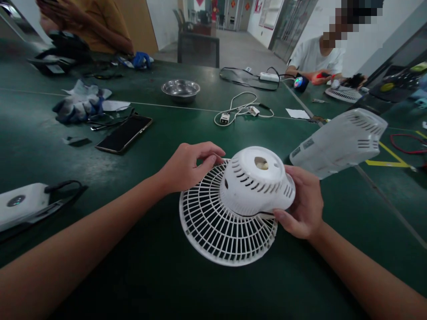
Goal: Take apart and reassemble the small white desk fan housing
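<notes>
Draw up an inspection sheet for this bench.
Surface: green tabletop, pale seams.
Parts: white grille beneath the motor housing; white casing at right.
Clutter: phone, metal bowl, blue-and-white bundle.
Hands: right hand grips the motor housing; left hand at the grille's edge, contact unclear.
Cables: white cable loosely looped, others farther off.
Surroundings: a person at upper left, another person at upper right.

The fingers of your right hand [305, 204] disappear behind the white slotted plastic housing [247, 186], which covers the middle of the round white plastic grille [230, 249]. You can't tell whether your left hand [190, 166] touches it. The picture crops the near edge of the green table [150, 275] and, leftward, a rounded white plastic device [30, 198].
</notes>
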`<control>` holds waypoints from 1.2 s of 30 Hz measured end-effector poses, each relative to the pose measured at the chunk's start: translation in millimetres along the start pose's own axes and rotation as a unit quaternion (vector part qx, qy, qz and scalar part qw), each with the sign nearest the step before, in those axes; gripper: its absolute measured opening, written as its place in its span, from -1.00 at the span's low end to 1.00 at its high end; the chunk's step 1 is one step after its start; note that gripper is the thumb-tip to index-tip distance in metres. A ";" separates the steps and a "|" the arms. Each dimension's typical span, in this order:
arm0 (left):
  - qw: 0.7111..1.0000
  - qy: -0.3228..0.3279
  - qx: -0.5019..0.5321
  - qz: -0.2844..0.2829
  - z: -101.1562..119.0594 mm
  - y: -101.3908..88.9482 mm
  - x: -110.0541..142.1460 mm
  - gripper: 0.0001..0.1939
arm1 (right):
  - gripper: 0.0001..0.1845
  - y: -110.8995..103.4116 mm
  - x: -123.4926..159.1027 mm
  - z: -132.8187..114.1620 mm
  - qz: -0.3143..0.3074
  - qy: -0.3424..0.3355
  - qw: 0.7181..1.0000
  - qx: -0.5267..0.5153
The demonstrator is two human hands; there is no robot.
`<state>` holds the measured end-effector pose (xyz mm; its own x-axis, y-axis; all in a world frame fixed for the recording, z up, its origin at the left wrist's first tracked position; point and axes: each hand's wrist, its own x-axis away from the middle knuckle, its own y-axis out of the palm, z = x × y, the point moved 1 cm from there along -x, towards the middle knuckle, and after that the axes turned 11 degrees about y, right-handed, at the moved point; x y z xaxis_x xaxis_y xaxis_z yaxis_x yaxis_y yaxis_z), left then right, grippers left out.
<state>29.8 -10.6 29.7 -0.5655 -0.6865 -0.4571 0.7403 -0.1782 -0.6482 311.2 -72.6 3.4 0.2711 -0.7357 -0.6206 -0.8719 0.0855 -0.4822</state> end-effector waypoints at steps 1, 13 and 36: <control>1.000 0.001 0.029 -0.013 5.8 -0.6 0.4 -0.63 | -0.12 -0.7 1.8 -0.3 -0.005 0.012 1.000 0.014; 0.988 0.081 -0.011 -0.132 29.7 20.8 4.9 0.04 | 0.11 -3.4 14.2 12.5 -0.042 0.029 0.999 0.018; 0.983 0.101 -0.033 -0.153 19.9 21.2 8.0 0.03 | 0.19 -1.4 1.4 0.8 -0.016 -0.042 0.996 0.078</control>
<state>48.2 -33.8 24.4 -0.8230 -0.4533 -0.3424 0.5036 -0.3032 -0.8090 313.1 -73.2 2.7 0.3362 -0.6818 -0.6497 -0.7906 0.1705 -0.5881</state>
